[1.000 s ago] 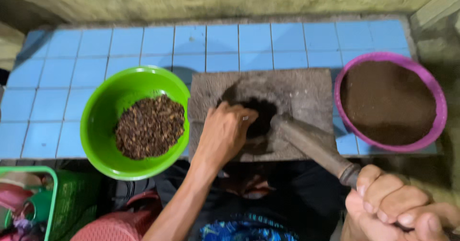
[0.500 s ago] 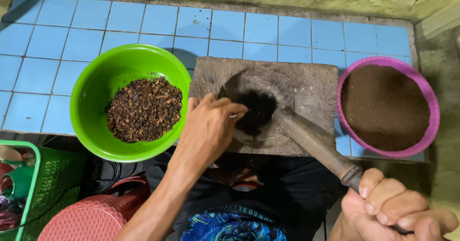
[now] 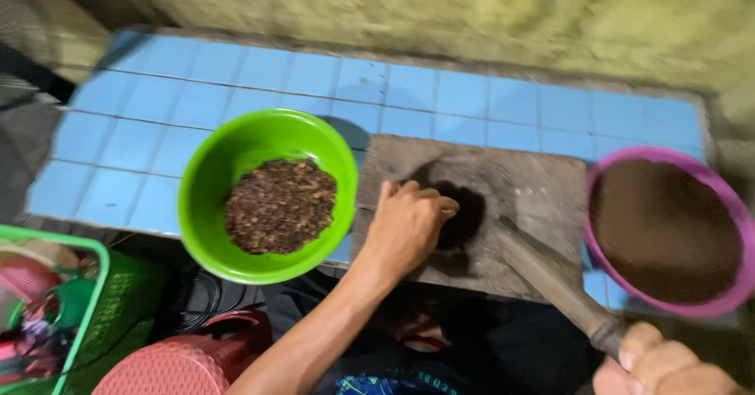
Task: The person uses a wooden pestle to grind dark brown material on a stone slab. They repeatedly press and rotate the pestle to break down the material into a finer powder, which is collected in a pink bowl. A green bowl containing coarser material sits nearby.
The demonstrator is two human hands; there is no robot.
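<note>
at the centre of the frame the left hand (image 3: 405, 226) rests on the grey stone mortar block (image 3: 519, 198), its fingers (image 3: 440, 204) curled narrow and dipping into the dark hollow (image 3: 464, 218), apparently pinching some of the dark material there, though what they hold cannot be told. at the lower right edge the right hand (image 3: 664, 367) has its fingers wrapped around the end of a long stone pestle (image 3: 550, 281), whose far tip lies against the mortar beside the hollow. left of the mortar, touching it, a green plastic bowl (image 3: 212, 198) holds coarse dark brown bits (image 3: 279, 205). at the right a purple bowl (image 3: 727, 301) holds fine brown powder (image 3: 664, 230). all stand on a blue tiled tabletop (image 3: 259, 73). a green basket (image 3: 86, 316) and a red plastic stool (image 3: 181, 363) sit at lower left.
</note>
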